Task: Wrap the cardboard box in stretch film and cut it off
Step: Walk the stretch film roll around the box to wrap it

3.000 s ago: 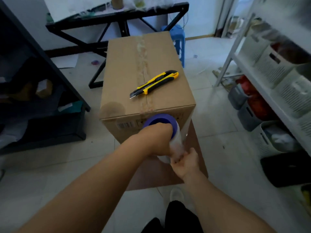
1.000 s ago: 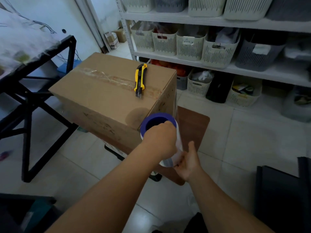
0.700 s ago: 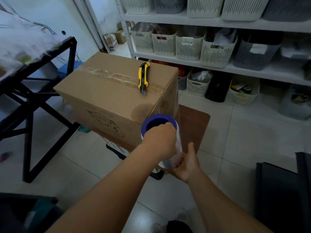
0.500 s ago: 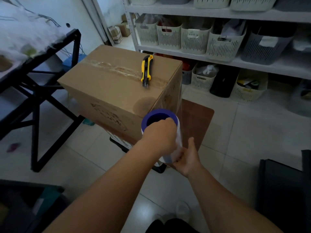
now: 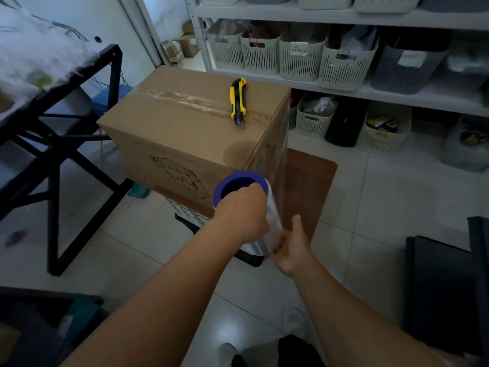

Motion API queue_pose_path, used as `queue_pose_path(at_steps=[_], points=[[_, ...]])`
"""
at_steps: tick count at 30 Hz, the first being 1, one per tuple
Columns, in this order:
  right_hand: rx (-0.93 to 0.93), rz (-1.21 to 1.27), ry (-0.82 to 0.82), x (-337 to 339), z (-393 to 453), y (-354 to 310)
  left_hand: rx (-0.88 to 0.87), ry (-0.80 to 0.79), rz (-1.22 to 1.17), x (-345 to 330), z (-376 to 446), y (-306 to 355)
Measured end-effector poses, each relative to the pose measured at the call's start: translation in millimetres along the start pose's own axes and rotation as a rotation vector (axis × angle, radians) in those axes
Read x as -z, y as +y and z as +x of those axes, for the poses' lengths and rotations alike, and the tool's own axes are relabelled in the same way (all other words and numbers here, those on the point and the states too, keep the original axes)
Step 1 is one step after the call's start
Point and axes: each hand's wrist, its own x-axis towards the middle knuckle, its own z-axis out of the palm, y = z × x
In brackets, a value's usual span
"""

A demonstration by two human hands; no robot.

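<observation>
Beside the box's [image 5: 185, 133] near corner, both hands are where they were half a second ago, on the film roll [image 5: 251, 207], but the box now sits a touch further right and the shelving [image 5: 344, 86] behind it has slid sideways, so the person has stepped on round since three seconds back, when the box was seen end-on with a black frame behind it. The left hand [image 5: 242, 215] keeps its grip curled over the roll's blue top rim, fingers hooked into the core; the right hand [image 5: 292, 246] still grips the roll's lower end from below, thumb raised. The roll stands nearly upright, just off the box's corner. A clear sheet of film runs from it up along the box's right face, glinting at the edge; whether it touches the long front face I cannot tell. The box is plain brown card, raised on a support over a brown mat [image 5: 309, 186], with a strip of shiny tape along its top seam, a dark round stain near the front corner and a printed drawing on its side. A yellow and black knife [image 5: 238, 102] lies across the tape, unmoved on the lid.
</observation>
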Motion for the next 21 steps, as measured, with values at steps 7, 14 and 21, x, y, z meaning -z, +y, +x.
queue_pose_path(at_steps=[7, 14, 21], points=[[0.059, 0.034, 0.027, -19, -5, 29, -0.04, 0.0, -0.01, 0, -13, -26], [0.034, 0.113, -0.018, -37, -6, 47, -0.018, -0.01, -0.045, -2, -19, -50], [0.036, 0.15, -0.019, -58, -7, 59, -0.022, 0.001, -0.025, 2, -21, -67]])
